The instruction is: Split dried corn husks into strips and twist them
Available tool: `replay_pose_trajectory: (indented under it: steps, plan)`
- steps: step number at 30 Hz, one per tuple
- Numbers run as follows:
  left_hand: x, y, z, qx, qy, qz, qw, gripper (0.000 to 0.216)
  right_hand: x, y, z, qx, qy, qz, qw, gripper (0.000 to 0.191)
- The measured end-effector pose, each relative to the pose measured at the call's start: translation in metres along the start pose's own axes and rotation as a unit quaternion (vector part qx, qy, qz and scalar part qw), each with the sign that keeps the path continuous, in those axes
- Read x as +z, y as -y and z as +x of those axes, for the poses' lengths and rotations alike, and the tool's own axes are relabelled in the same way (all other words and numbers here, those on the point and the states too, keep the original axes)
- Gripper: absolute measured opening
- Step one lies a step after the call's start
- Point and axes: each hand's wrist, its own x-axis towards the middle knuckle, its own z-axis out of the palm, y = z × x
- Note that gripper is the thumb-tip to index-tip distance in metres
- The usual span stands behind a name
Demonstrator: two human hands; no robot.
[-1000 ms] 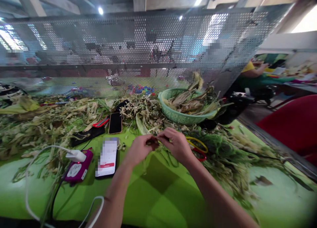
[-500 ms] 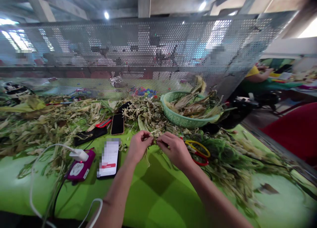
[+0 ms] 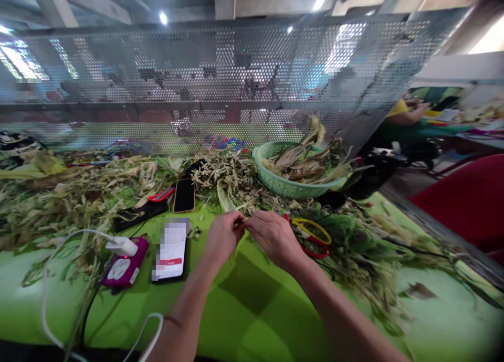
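My left hand (image 3: 225, 238) is closed in a pinch above the green tabletop (image 3: 252, 320). My right hand (image 3: 273, 238) meets it, fingertips touching or almost touching. Between them they pinch a thin corn husk strip, mostly hidden by the fingers; wispy ends show just below. A pale green husk piece (image 3: 226, 197) lies right behind the hands. Close to my right hand rest scissors with yellow and red handles (image 3: 315, 231), partly under the plant fibres. On the left side, a phone with a lit screen (image 3: 171, 251) lies flat near my left forearm.
A green plastic basket (image 3: 299, 189) of dry husks stands at the back right. Husk scraps (image 3: 90, 194) cover the left and back. A purple power strip (image 3: 125, 265) with a white charger and cable sits left. A perforated metal panel (image 3: 189, 84) rises behind; another person's arm (image 3: 409, 115) shows far right.
My two hands have come together, closing the small gap between the fingertips. The right hand has turned over the strip. The view has shifted slightly.
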Motion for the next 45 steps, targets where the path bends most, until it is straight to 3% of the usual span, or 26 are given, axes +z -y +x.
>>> replay_pose_trajectory:
  steps: [3,6,11,16,20,26,33,38,45]
  plan:
    - [-0.001,0.004,0.001,-0.021,0.059,-0.086,0.994,0.010,-0.003,-0.009,0.001,0.046,-0.005,0.098,0.994,0.017]
    - [-0.004,0.006,0.002,-0.058,0.121,-0.288,0.948,0.017,-0.003,-0.019,0.003,0.110,-0.043,0.212,0.970,0.011]
    - [-0.004,0.004,0.003,-0.126,0.064,-0.482,0.865,0.029,0.006,-0.021,0.004,0.179,-0.051,0.307,0.933,0.013]
    - [0.002,0.010,0.007,-0.149,0.021,-0.519,0.841,0.029,0.005,-0.011,0.002,0.122,-0.036,0.207,0.970,0.014]
    - [0.004,0.015,0.009,-0.149,0.016,-0.502,0.852,0.027,0.001,-0.006,0.001,0.096,-0.040,0.138,0.985,0.016]
    - [0.006,0.019,0.010,-0.124,-0.006,-0.427,0.896,0.022,0.001,-0.001,0.001,0.070,-0.018,0.052,0.996,0.017]
    - [0.007,0.009,0.004,-0.092,-0.043,-0.233,0.967,0.014,0.000,0.005,0.001,0.011,-0.006,-0.045,0.999,0.021]
    - [0.009,0.007,0.002,-0.046,-0.072,-0.103,0.991,0.012,0.000,0.009,0.000,0.024,-0.016,0.000,1.000,0.022]
    - [0.015,0.004,-0.003,0.040,-0.171,-0.019,0.984,0.016,0.012,0.004,0.001,0.141,-0.050,0.127,0.981,0.016]
